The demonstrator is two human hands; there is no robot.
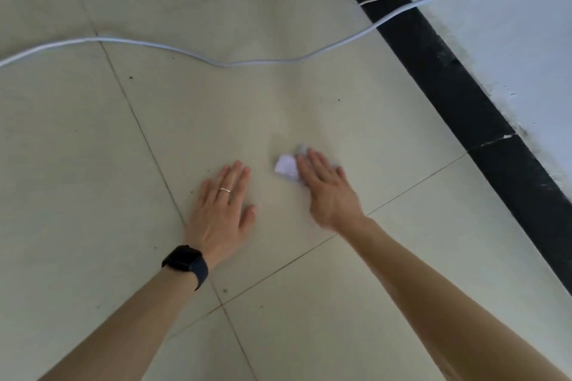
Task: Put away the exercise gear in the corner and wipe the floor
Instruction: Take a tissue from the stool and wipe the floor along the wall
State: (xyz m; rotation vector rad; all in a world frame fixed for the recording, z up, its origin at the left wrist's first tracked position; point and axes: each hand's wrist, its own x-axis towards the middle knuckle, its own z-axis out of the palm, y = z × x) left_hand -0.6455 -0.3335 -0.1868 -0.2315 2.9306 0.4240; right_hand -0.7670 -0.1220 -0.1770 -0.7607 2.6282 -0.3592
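Note:
A crumpled white tissue (286, 166) lies on the pale tiled floor (93, 164). My right hand (326, 192) presses flat on the tissue's right part, fingers together and stretched over it. My left hand (221, 210) rests palm-down on the bare tile to the left, fingers spread, holding nothing; it wears a ring and a black watch on the wrist. No exercise gear is in view.
A white cable (173, 48) snakes across the floor beyond my hands and rises to the wall at upper right. A black skirting board (464, 96) runs diagonally along the white wall (526, 56) on the right. Small dark specks dot the tiles.

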